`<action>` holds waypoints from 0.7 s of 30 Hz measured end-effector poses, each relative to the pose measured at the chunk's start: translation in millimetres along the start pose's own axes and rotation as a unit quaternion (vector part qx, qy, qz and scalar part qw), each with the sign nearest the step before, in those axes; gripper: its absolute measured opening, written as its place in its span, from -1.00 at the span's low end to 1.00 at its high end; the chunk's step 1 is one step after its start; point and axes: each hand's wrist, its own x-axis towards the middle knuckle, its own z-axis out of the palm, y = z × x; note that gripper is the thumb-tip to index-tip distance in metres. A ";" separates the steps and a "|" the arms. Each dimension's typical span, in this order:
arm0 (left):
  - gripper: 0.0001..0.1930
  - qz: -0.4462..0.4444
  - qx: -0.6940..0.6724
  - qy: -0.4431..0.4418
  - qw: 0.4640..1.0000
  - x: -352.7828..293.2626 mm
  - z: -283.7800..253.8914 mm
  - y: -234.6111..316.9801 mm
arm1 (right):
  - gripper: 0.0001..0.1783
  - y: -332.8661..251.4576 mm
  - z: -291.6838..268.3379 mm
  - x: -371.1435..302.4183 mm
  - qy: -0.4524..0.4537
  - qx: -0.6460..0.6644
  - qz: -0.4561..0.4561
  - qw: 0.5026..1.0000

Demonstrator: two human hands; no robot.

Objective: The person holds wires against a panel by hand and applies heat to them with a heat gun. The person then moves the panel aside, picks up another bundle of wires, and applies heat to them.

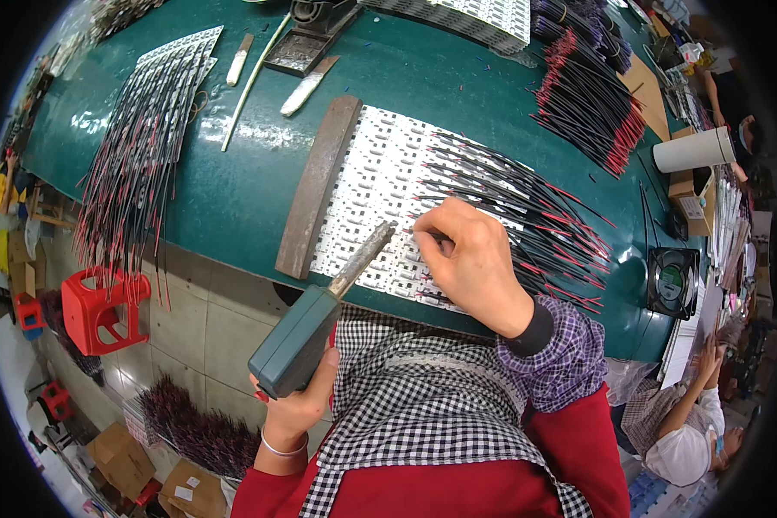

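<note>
My left hand [298,406] grips a soldering iron with a dark green body [295,341]. Its metal tip points up and right, over the white circuit board panel [380,164]. Close beside that tip, my right hand [470,259] is pinched at the panel, seemingly on the end of a wire; the fingers hide most of it. Rows of black wires with red ends [527,203] lie across the panel's right part and stick out past it. A rusty metal bar [319,186] rests along the panel's left edge.
On the green table [233,181], wired panels [151,121] overhang the left edge. A black-and-red wire bundle [587,104], a small fan [672,282] and a white roll [693,150] lie to the right. A red stool [104,309] stands at left; another person [682,432] sits lower right.
</note>
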 end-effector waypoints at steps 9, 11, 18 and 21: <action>-0.86 0.025 0.188 -0.011 0.982 -3.0 2.2 1.6 | -0.97 0.0 -5.6 5.8 -0.048 0.037 0.040 0.997; -0.85 0.049 0.183 -0.016 0.982 -1.8 1.0 -0.2 | -0.97 0.7 -4.3 5.5 -0.046 0.030 0.032 0.998; -0.60 -0.041 -0.066 0.065 0.995 -6.3 1.8 -1.5 | -0.97 6.2 -4.3 1.4 -0.015 0.006 -0.009 1.000; -0.56 -0.104 -0.130 0.080 0.983 5.9 1.0 9.1 | -0.94 8.3 -16.9 -0.3 -0.041 0.003 -0.075 0.996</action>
